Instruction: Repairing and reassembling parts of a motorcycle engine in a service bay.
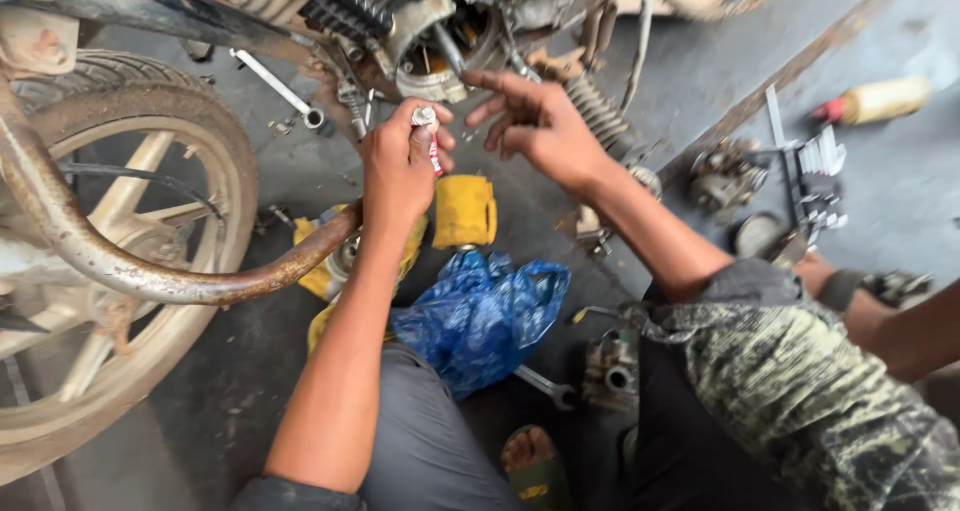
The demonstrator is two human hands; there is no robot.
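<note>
Head view: left hand (pixel 398 166) pinches a small sealant tube (pixel 428 136) with a red label, nozzle up, just below the open engine case (pixel 440 56). Right hand (pixel 535 121) is spread, empty, fingertips at the case. Best to squeeze lightly, tube steady, bead thin. Yellow container (pixel 464 211) and blue plastic bag (pixel 480 316) lie on the floor.

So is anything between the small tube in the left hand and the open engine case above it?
Nothing visible: the tube in the left hand sits just below the engine case; the right hand is off to the side.
</note>
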